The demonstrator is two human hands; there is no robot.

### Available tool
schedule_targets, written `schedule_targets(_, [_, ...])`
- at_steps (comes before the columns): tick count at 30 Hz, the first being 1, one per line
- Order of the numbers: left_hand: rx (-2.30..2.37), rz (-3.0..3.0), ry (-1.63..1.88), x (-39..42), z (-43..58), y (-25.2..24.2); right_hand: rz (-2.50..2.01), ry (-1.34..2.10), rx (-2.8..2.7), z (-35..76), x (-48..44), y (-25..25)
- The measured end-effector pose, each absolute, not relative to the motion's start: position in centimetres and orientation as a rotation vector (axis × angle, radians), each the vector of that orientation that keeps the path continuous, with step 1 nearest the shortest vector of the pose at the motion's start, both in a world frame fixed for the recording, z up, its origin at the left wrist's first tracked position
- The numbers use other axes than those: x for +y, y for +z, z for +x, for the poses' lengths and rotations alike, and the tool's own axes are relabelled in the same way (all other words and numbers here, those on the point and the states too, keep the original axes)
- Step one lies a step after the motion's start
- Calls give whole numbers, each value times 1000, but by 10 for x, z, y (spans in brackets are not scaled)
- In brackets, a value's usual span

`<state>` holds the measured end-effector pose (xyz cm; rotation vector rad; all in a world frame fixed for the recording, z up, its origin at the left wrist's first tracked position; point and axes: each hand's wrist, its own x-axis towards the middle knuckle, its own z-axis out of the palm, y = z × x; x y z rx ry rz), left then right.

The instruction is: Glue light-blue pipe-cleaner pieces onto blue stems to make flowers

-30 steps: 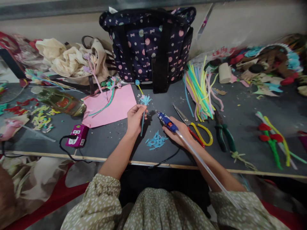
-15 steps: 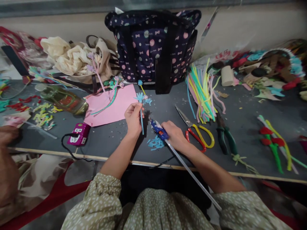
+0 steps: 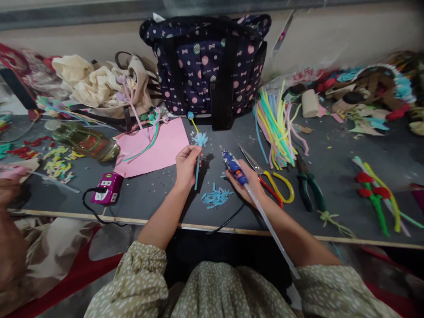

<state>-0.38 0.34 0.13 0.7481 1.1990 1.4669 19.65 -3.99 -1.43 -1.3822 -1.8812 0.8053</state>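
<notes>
Flower (image 3: 200,139), pale blue, tops a thin stem (image 3: 197,173) pinched in the left hand (image 3: 187,166) over the dark surface (image 3: 145,190); the right hand (image 3: 249,180) grips a blue glue gun (image 3: 234,166) beside the scissors (image 3: 260,169), with loose blue pieces (image 3: 216,197) lying near both hands.

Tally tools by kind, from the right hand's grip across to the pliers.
Glue gun (held in the right hand): 1
Scissors (on the table): 1
Pliers (on the table): 1
Total: 3
</notes>
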Motion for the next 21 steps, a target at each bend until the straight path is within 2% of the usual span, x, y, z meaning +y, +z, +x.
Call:
schedule_targets(7, [1161,824,1139,1,1,-6,-1263,791,-1366,197,-34,-12])
schedule_targets(21, [1059,993,810,-3,3,-5,-1291,816,-1404,199,-35,-7])
